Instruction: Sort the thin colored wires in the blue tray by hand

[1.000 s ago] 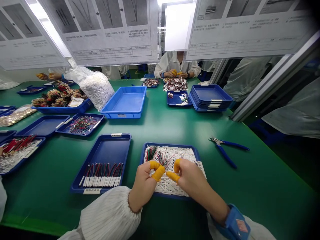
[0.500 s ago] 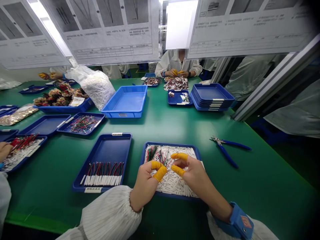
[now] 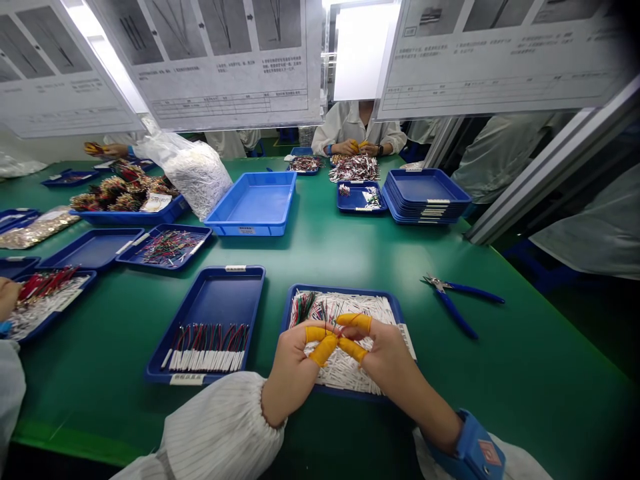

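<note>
Yellow finger cots cover the thumb and forefinger of my left hand (image 3: 299, 360), which pinches thin wires (image 3: 327, 329). My right hand (image 3: 383, 350), also in yellow cots, meets it fingertip to fingertip and pinches the wires from the right. The exact ends between the fingertips are too small to make out. Both hands hover over a blue tray (image 3: 400, 313) full of short white tubes (image 3: 357, 373), with a bundle of coloured wires (image 3: 304, 307) at its back left. Left of my hands, another blue tray (image 3: 220, 293) bears a row of wires with white sleeves (image 3: 207, 360).
Blue-handled cutters (image 3: 457, 307) lie spread at the right. Farther back are a light blue bin (image 3: 255, 200), stacked trays (image 3: 427, 193) and a bag of white pieces (image 3: 197, 177). A co-worker's hand (image 3: 7, 297) is at the far left; another person (image 3: 357, 133) sits opposite. Printed sheets (image 3: 225, 80) hang above.
My right hand has moved left and its fingertips have closed in against my left hand's at the wires. My left hand has barely moved.
</note>
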`<action>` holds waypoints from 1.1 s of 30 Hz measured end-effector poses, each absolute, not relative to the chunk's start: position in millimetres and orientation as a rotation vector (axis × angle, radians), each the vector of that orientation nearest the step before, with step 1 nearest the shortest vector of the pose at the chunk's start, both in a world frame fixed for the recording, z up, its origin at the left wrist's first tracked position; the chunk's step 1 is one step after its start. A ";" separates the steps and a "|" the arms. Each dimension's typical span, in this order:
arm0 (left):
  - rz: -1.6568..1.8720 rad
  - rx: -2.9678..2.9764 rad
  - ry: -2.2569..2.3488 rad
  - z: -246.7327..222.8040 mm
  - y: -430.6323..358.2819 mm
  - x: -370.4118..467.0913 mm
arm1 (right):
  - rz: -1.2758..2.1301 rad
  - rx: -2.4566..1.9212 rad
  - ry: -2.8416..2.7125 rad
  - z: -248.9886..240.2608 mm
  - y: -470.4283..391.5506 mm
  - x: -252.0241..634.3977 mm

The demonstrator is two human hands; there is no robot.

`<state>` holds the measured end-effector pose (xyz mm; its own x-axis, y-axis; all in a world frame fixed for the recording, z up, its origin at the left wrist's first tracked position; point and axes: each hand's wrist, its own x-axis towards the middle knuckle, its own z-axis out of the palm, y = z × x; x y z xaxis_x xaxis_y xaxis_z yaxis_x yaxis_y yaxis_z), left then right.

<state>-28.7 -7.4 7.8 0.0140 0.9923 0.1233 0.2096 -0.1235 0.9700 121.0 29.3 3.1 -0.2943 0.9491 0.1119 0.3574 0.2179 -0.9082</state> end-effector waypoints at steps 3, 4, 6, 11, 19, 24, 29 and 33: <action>1.164 1.524 1.329 8.0 -8.3 -28.5 | 1.098 -1.224 -1.789 1.5 28.6 121.2; 1.172 1.527 1.332 8.1 -8.5 -28.5 | 1.137 -1.223 -1.764 1.7 28.7 121.6; 1.197 1.513 1.330 8.1 -8.6 -28.8 | 1.238 -1.211 -1.660 3.1 29.4 122.7; 1.216 1.441 1.318 7.3 -6.2 -29.2 | 1.497 -1.151 -1.265 10.2 33.4 127.3; 1.190 1.409 1.298 4.0 -4.6 -29.8 | 1.492 -1.066 -0.866 15.6 37.3 133.5; 1.161 1.420 1.305 3.5 -4.8 -29.8 | 1.426 -1.023 -0.818 14.5 39.2 135.8; 1.119 1.451 1.324 3.6 -5.1 -29.5 | 1.383 -1.007 -0.834 16.2 37.6 135.0; 1.099 1.462 1.340 3.1 -6.3 -29.8 | 1.358 -0.981 -0.835 16.8 36.4 134.3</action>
<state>-29.8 -6.3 3.1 0.0414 0.9974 0.0594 0.2535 -0.0680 0.9649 134.3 36.4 16.8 0.0596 0.9959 -0.0674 -0.3898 -0.0390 -0.9201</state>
